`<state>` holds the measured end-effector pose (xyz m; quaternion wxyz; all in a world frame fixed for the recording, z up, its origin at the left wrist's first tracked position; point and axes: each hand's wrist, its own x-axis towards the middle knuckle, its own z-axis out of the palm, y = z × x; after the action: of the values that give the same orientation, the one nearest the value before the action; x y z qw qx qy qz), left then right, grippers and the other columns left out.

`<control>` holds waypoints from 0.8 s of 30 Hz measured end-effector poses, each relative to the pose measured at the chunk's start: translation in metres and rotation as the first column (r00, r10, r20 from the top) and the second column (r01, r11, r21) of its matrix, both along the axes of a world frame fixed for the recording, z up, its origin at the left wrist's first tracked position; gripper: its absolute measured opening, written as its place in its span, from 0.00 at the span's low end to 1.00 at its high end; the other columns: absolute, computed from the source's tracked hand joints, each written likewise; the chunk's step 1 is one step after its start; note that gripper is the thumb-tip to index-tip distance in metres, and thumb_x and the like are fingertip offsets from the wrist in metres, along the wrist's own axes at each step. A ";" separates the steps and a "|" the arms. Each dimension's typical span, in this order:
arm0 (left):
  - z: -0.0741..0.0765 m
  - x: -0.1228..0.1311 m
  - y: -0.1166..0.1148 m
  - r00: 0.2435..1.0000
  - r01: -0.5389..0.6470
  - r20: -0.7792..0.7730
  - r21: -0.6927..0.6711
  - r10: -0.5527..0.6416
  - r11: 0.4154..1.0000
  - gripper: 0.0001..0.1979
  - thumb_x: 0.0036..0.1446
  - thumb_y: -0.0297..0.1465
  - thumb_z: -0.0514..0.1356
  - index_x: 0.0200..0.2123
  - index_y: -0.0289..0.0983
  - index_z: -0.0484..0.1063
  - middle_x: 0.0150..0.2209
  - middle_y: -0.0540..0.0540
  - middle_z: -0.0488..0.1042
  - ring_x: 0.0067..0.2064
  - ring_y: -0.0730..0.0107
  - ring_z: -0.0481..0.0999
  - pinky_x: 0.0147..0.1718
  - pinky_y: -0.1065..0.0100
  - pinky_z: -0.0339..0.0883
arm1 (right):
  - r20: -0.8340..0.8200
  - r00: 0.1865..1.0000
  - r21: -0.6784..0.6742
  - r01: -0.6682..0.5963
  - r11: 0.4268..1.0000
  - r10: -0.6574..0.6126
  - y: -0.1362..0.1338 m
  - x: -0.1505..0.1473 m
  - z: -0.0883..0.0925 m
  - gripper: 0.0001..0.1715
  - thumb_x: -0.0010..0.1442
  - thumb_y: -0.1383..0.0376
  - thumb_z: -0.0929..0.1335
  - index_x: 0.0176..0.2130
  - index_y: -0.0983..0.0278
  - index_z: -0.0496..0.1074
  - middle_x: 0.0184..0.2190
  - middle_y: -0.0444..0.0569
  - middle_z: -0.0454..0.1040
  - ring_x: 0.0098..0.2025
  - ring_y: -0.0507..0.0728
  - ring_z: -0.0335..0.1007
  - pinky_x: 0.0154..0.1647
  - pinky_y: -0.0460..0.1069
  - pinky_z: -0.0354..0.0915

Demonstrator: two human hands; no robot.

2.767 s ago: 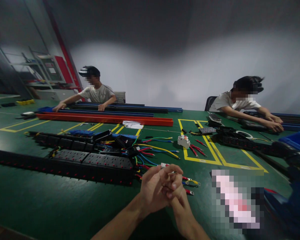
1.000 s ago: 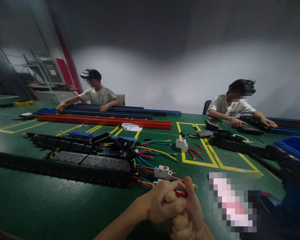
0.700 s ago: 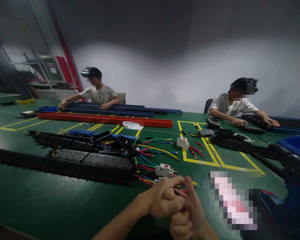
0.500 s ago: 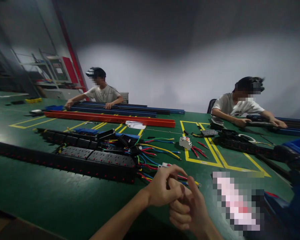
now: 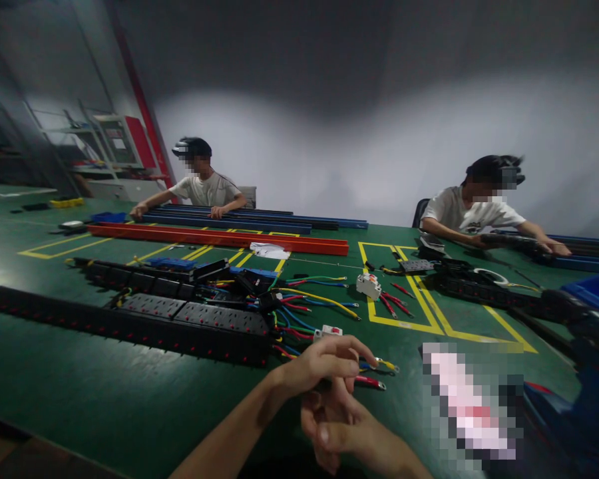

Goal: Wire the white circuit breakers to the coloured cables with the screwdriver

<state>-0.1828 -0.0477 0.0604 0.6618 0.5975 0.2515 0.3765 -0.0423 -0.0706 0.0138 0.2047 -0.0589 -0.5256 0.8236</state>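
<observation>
My left hand (image 5: 322, 362) is held over the near edge of the wire bundle, palm down. Its fingers reach to the right, loosely bent and apart, with nothing seen in them. Just below it, my right hand (image 5: 337, 422) has loosely curled, parted fingers and shows no object; its fingertips overlap the left hand's fingers. Behind my left hand lies a white circuit breaker (image 5: 328, 330) with a red switch, partly covered by the hand. Yellow, blue and red wires with ring terminals (image 5: 382, 384) stick out past the fingers. They lead from a long black socket strip (image 5: 194, 316) on the left.
Another white breaker (image 5: 368, 286) with red leads lies on the green table (image 5: 104, 406). An orange-red channel (image 5: 219, 238) and blue rails (image 5: 259, 219) lie farther back. Two people work across the table. A blue bin (image 5: 594, 293) and a blurred-out pink-white patch (image 5: 466, 399) are at right.
My hands were clasped together, fingers interlaced; now they have loosened and partly separated. The right hand has dropped lower and left, uncovering the breaker's red switch and a red wire terminal.
</observation>
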 end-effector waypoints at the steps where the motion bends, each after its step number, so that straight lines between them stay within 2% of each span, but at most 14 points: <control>1: 0.000 0.002 -0.001 0.999 -0.026 -0.023 0.003 0.026 1.000 0.20 0.54 0.40 0.63 0.46 0.34 0.76 0.26 0.48 0.69 0.27 0.72 0.68 0.25 0.74 0.59 | 0.024 0.999 0.015 -0.045 0.999 0.045 0.000 0.000 0.002 0.29 0.53 0.52 0.75 0.45 0.66 0.66 0.28 0.41 0.65 0.20 0.43 0.57 0.21 0.40 0.57; 4: 0.000 0.008 -0.004 0.998 -0.049 -0.041 -0.008 0.049 0.999 0.16 0.54 0.39 0.63 0.42 0.34 0.78 0.25 0.48 0.69 0.25 0.74 0.67 0.22 0.75 0.58 | 0.116 0.981 0.040 -0.163 0.986 0.157 0.000 0.002 0.011 0.27 0.51 0.50 0.75 0.35 0.68 0.66 0.27 0.42 0.63 0.24 0.44 0.57 0.23 0.40 0.53; 7: -0.001 0.011 -0.006 0.997 -0.043 -0.061 -0.032 0.041 0.999 0.18 0.55 0.37 0.62 0.47 0.36 0.76 0.24 0.49 0.69 0.22 0.76 0.67 0.20 0.75 0.59 | 0.143 0.965 0.048 -0.228 0.972 0.220 -0.001 0.004 0.019 0.29 0.50 0.48 0.75 0.35 0.67 0.65 0.29 0.43 0.62 0.26 0.44 0.53 0.25 0.40 0.49; 10: -0.003 0.010 -0.005 0.996 -0.046 -0.073 -0.034 0.043 0.998 0.19 0.56 0.36 0.61 0.49 0.37 0.75 0.23 0.50 0.70 0.21 0.76 0.68 0.19 0.76 0.60 | 0.121 0.967 0.062 -0.232 0.971 0.224 0.000 0.003 0.014 0.28 0.50 0.49 0.75 0.34 0.67 0.64 0.30 0.43 0.61 0.28 0.45 0.53 0.27 0.41 0.49; 11: -0.002 0.008 -0.004 0.996 -0.060 -0.074 -0.029 0.057 0.998 0.18 0.56 0.36 0.62 0.49 0.37 0.75 0.24 0.50 0.70 0.22 0.75 0.69 0.19 0.76 0.61 | 0.112 0.977 0.065 -0.192 0.979 0.184 0.001 0.001 0.010 0.27 0.50 0.50 0.76 0.34 0.66 0.64 0.30 0.43 0.62 0.28 0.45 0.54 0.27 0.42 0.50; 13: 0.002 0.003 0.001 0.990 -0.100 -0.096 0.005 0.100 0.995 0.18 0.55 0.36 0.63 0.48 0.36 0.74 0.27 0.49 0.71 0.25 0.73 0.72 0.22 0.75 0.63 | 0.085 0.996 0.045 0.008 0.999 -0.012 0.004 -0.007 -0.004 0.25 0.51 0.52 0.76 0.36 0.65 0.65 0.30 0.42 0.61 0.26 0.45 0.53 0.26 0.42 0.50; 15: 0.012 -0.007 0.012 0.970 -0.171 -0.159 0.100 0.186 0.980 0.17 0.57 0.37 0.63 0.47 0.35 0.74 0.29 0.48 0.73 0.29 0.71 0.74 0.26 0.73 0.66 | 0.079 0.960 0.045 0.265 0.963 -0.268 0.004 -0.017 -0.020 0.24 0.53 0.50 0.73 0.38 0.63 0.65 0.28 0.40 0.59 0.26 0.46 0.51 0.26 0.42 0.50; 16: 0.019 -0.013 0.020 0.944 -0.222 -0.206 0.179 0.258 0.958 0.17 0.58 0.39 0.62 0.46 0.35 0.74 0.30 0.47 0.74 0.30 0.71 0.74 0.28 0.73 0.66 | 0.087 0.930 0.093 0.350 0.932 -0.358 0.003 -0.022 -0.027 0.23 0.55 0.49 0.72 0.38 0.63 0.65 0.27 0.39 0.59 0.26 0.46 0.50 0.26 0.42 0.50; 18: 0.033 -0.031 0.042 0.833 -0.329 -0.312 0.385 0.457 0.862 0.18 0.61 0.43 0.59 0.44 0.35 0.75 0.33 0.46 0.76 0.33 0.70 0.75 0.31 0.71 0.67 | 0.148 0.899 0.298 0.356 0.886 -0.412 -0.002 -0.031 -0.038 0.20 0.58 0.50 0.70 0.37 0.64 0.67 0.27 0.40 0.60 0.28 0.47 0.53 0.28 0.43 0.51; 19: 0.040 -0.043 0.057 0.723 -0.360 -0.380 0.505 0.577 0.784 0.18 0.63 0.44 0.57 0.43 0.35 0.75 0.35 0.46 0.77 0.35 0.69 0.76 0.34 0.70 0.68 | 0.202 0.895 0.414 0.289 0.863 -0.397 -0.005 -0.035 -0.041 0.17 0.58 0.53 0.70 0.36 0.64 0.68 0.27 0.41 0.62 0.29 0.48 0.54 0.29 0.43 0.52; 20: 0.046 -0.057 0.072 0.546 -0.368 -0.461 0.618 0.700 0.695 0.18 0.65 0.44 0.54 0.42 0.36 0.76 0.36 0.46 0.78 0.37 0.69 0.77 0.36 0.70 0.69 | 0.259 0.886 0.507 0.214 0.835 -0.384 -0.008 -0.037 -0.043 0.14 0.58 0.56 0.69 0.36 0.65 0.69 0.28 0.42 0.63 0.30 0.48 0.55 0.30 0.43 0.53; 21: 0.051 -0.073 0.089 0.305 -0.359 -0.538 0.700 0.786 0.618 0.19 0.67 0.44 0.51 0.43 0.38 0.76 0.39 0.47 0.78 0.40 0.70 0.77 0.40 0.70 0.69 | 0.310 0.873 0.570 0.147 0.808 -0.377 -0.009 -0.039 -0.043 0.11 0.57 0.59 0.69 0.36 0.65 0.71 0.28 0.42 0.65 0.31 0.49 0.56 0.31 0.43 0.53; 22: 0.053 -0.090 0.105 0.181 -0.378 -0.562 0.718 0.807 0.584 0.19 0.68 0.42 0.50 0.45 0.37 0.76 0.42 0.45 0.78 0.43 0.67 0.77 0.44 0.68 0.69 | 0.346 0.859 0.609 0.099 0.787 -0.377 -0.010 -0.040 -0.043 0.09 0.57 0.61 0.69 0.37 0.64 0.72 0.29 0.42 0.65 0.31 0.49 0.57 0.31 0.43 0.53; 24: 0.053 -0.127 0.134 0.022 -0.404 -0.608 0.721 0.793 0.564 0.20 0.70 0.38 0.46 0.50 0.34 0.73 0.48 0.40 0.76 0.49 0.63 0.75 0.50 0.62 0.67 | 0.375 0.842 0.652 0.058 0.756 -0.388 -0.010 -0.040 -0.041 0.07 0.56 0.65 0.68 0.37 0.64 0.73 0.28 0.42 0.66 0.32 0.49 0.58 0.31 0.42 0.53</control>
<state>-0.3103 0.0865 0.1134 0.0515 0.6293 0.7295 0.2628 -0.0825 -0.0805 -0.0268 0.1729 -0.2592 -0.7879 0.5311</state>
